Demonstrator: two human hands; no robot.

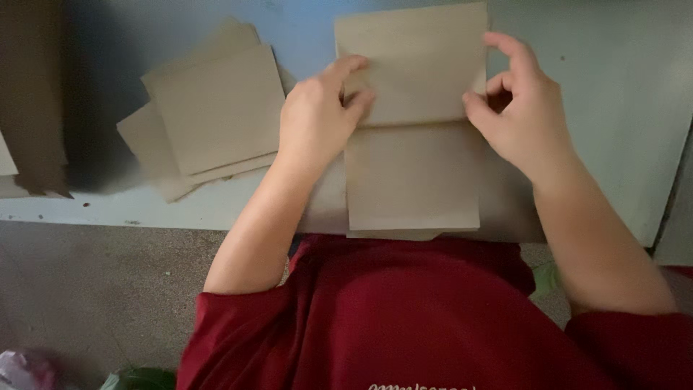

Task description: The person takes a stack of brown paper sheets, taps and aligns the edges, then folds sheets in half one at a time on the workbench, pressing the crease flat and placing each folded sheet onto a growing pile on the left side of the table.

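Here the brown sheet (413, 123) lies on the pale table (613, 87), its long axis running away from the person's chest. The left hand (317, 115) presses its fingers flat on the sheet's left edge at a crosswise fold; the right hand (520, 108) pinches the right edge between thumb and forefinger. Both sit equally near. The sheet looks matte, stiff and rectangular. Left of it lies a fanned stack (209, 115) of similar sheets.

Both hands — left hand (317, 112), right hand (523, 115) — press a folded brown paper sheet (413, 173) on the pale table (613, 72).
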